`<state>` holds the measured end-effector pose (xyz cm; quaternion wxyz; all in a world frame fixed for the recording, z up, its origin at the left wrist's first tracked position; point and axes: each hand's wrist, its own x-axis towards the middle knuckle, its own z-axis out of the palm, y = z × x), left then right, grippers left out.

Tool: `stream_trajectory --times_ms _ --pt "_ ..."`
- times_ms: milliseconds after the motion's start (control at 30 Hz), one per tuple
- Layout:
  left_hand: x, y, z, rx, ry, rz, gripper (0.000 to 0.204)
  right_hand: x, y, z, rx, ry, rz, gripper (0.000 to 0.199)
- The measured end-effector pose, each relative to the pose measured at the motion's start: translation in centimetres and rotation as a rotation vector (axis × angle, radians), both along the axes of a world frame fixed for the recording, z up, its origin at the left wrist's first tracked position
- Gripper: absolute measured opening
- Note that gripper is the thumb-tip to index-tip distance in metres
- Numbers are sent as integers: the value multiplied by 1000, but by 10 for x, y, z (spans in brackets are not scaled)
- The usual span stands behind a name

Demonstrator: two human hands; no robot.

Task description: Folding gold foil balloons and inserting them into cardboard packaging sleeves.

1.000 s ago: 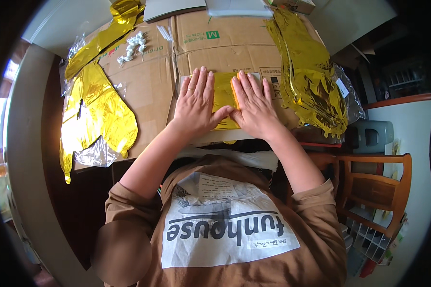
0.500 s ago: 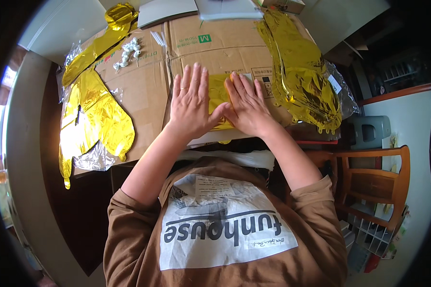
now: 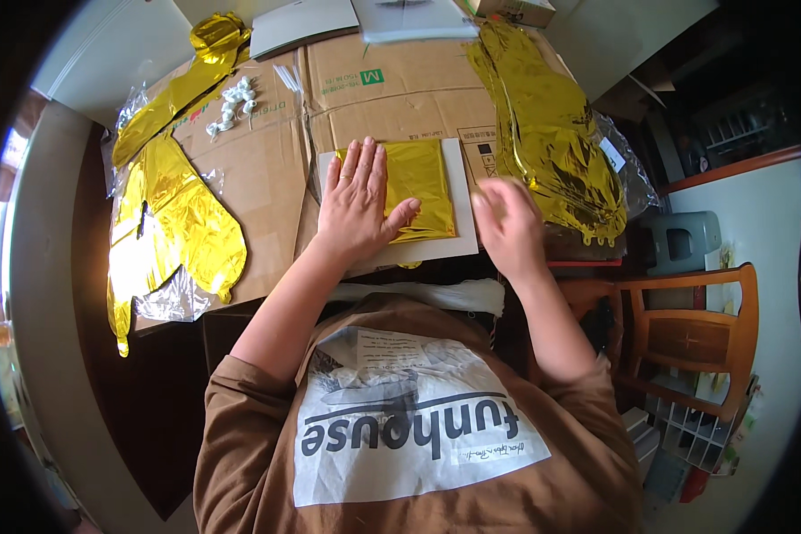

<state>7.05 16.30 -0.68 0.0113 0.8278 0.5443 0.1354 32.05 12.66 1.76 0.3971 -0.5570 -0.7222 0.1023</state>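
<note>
Left hand (image 3: 356, 205): flat, fingers spread, pressing down on the folded gold foil (image 3: 416, 190).
Right hand (image 3: 507, 227): lifted just beside the foil, loosely curled and blurry; it seems to hold nothing.
Foil: lies on a white card (image 3: 465, 200) on the brown cardboard (image 3: 267, 178), right in front of the person.
Feel: looks thin, light, crinkly and slippery; it could tear or spring open.
Best hold: probably pinch a folded edge or corner.
Edges: card's near edge sits by the cardboard's edge.
Room: bare cardboard to the left; gold balloons (image 3: 552, 133) crowd the right.
</note>
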Motion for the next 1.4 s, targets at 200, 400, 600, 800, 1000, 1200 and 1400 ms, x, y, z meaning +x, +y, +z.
stream_trajectory --times_ms 200,400,600,800,1000,1200,1400 --pt "0 2 -3 0 -6 -6 97 7 -60 -16 -849 619 -62 37" --pt "1 3 -1 -4 -1 -4 97 -10 -59 -28 -932 1026 -44 38" --pt "4 2 -2 3 6 0 98 -7 -61 -24 -816 1019 -151 31" --pt "4 2 -1 4 -1 -1 98 19 -62 -12 -770 918 -211 30" --pt "5 4 0 -11 -5 -4 98 44 -51 -1 -973 1133 -104 22" --pt "3 3 0 -35 -6 4 98 78 -49 41 -709 650 -242 19" --pt "3 4 2 -55 0 -2 98 139 -7 86 -337 549 -403 20"
